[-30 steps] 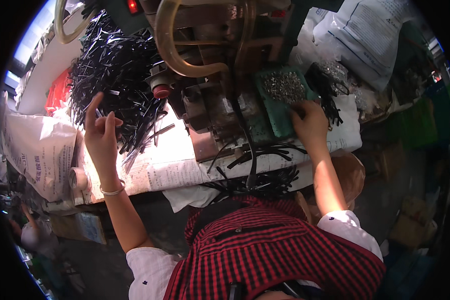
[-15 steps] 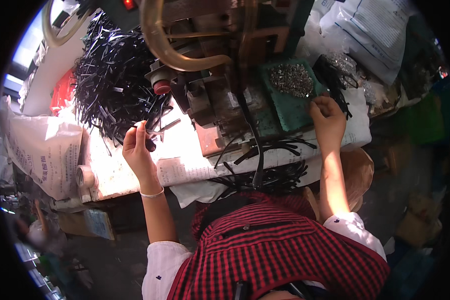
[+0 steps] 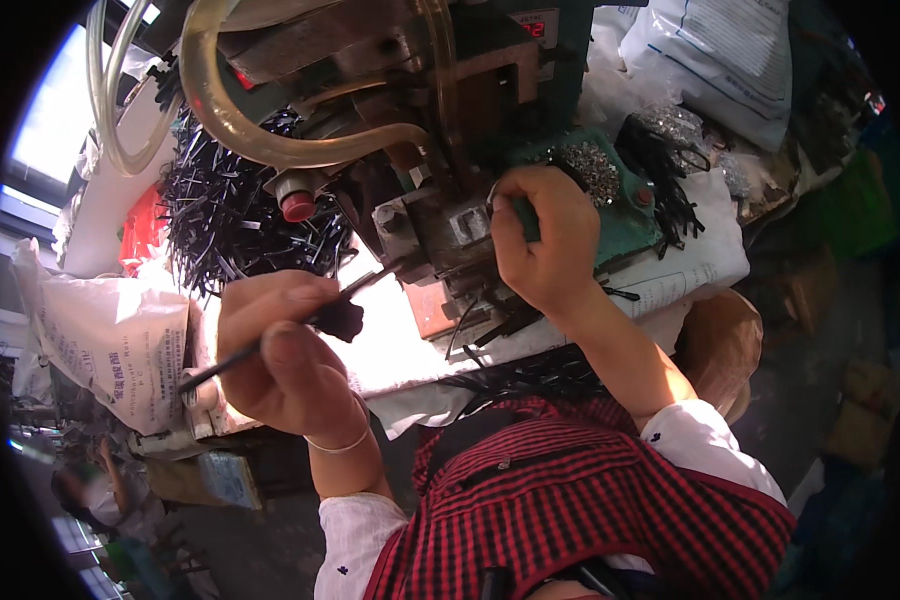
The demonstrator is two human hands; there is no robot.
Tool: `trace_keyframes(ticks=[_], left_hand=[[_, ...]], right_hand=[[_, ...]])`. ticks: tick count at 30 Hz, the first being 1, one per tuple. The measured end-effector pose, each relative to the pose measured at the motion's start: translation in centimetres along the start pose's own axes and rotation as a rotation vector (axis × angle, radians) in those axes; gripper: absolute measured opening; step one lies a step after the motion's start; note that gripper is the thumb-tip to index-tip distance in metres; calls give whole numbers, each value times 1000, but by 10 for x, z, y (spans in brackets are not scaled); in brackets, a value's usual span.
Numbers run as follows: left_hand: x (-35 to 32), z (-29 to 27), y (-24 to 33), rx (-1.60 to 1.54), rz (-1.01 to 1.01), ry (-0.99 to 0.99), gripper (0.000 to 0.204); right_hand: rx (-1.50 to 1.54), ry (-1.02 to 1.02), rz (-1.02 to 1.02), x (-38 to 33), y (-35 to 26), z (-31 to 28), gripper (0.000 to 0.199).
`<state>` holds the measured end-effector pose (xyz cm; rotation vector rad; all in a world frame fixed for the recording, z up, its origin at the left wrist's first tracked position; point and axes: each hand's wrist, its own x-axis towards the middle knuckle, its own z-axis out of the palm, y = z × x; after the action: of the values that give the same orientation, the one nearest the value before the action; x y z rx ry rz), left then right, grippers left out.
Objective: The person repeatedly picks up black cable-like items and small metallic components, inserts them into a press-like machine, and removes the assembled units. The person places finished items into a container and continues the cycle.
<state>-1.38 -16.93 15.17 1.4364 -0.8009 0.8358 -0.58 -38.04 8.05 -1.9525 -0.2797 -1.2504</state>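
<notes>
My left hand [image 3: 280, 350] pinches a thin black glasses temple [image 3: 222, 371], whose far end points at the metal fixture [image 3: 455, 232] of a bench machine. A dark lump [image 3: 340, 320] shows by its fingers; I cannot tell what it is. My right hand [image 3: 550, 235] is closed at the fixture's right side, thumb and forefinger pressed together. Whatever sits in that pinch is too small to name. Behind this hand a green tray [image 3: 635, 232] bears a heap of small shiny metal parts [image 3: 595, 172]. A large pile of black temples [image 3: 235, 220] lies beyond my left hand.
A clear hose [image 3: 260, 150] loops over the machine, above a red push button [image 3: 297, 206]. More black temples [image 3: 540, 375] lie along the table's front edge, and another bunch [image 3: 660, 185] right of the tray. White bags [image 3: 120, 340] stand at the left and back right [image 3: 715, 65].
My left hand has come right and nearer with the temple, away from the pile. My right hand has moved left from the tray's edge to the fixture. The view has shifted a little.
</notes>
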Motion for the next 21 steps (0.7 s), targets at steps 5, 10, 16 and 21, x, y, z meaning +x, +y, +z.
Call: trace_keyframes(ticks=[5,10,16,21], left_hand=[[-37,2,-27,-82,-408,193,20],[-5,-9,1,-10,-97,112,30],[14,2,-27,-70,-155,105,12],[19,7,-27,-24,-219,128,11]], right_hand=[[353,-111,330,-6,-14,7,33],[498,-210,559,-7,-24,8,45],[824,-139,666,-15,-17,19,47],[893,-132,697,-8,-18,19,53]])
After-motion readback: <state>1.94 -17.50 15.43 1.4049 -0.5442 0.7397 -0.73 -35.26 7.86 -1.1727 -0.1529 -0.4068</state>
